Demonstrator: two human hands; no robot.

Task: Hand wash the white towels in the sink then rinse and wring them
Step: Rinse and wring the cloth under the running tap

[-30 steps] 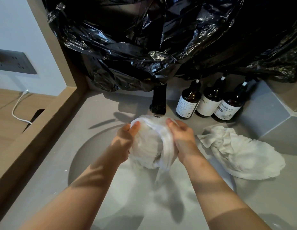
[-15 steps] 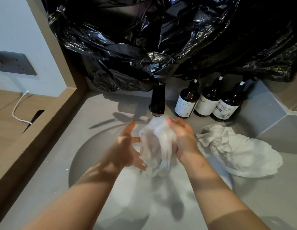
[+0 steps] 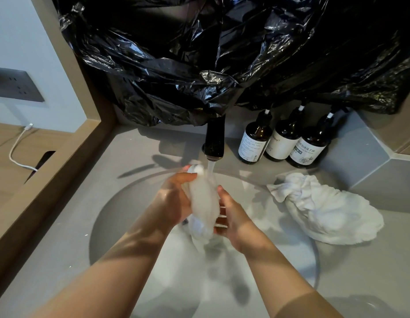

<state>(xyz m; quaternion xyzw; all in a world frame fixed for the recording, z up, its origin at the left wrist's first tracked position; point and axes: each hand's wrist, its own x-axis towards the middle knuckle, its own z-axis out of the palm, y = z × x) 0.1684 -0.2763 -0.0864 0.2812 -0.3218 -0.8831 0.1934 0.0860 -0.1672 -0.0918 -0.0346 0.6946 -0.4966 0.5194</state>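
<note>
Over the round grey sink (image 3: 112, 216) I hold a bunched wet white towel (image 3: 202, 200) upright under the running water from the black tap (image 3: 214, 141). My left hand (image 3: 174, 198) grips its left side and top. My right hand (image 3: 231, 216) presses against its right side with fingers curled round it. The towel's lower end hangs down into the basin. A second white towel (image 3: 323, 210) lies crumpled on the counter at the right rim of the sink.
Three brown pump bottles (image 3: 282, 141) with white labels stand behind the sink to the right of the tap. Black plastic sheeting (image 3: 222, 53) hangs over the wall above. A wooden ledge (image 3: 61, 161) borders the counter on the left, with a white cable (image 3: 15, 152) beyond.
The towel has gone from a wide bundle to a narrow upright roll between my hands. My left hand, briefly open beside it, now grips it again; the right hand slid lower.
</note>
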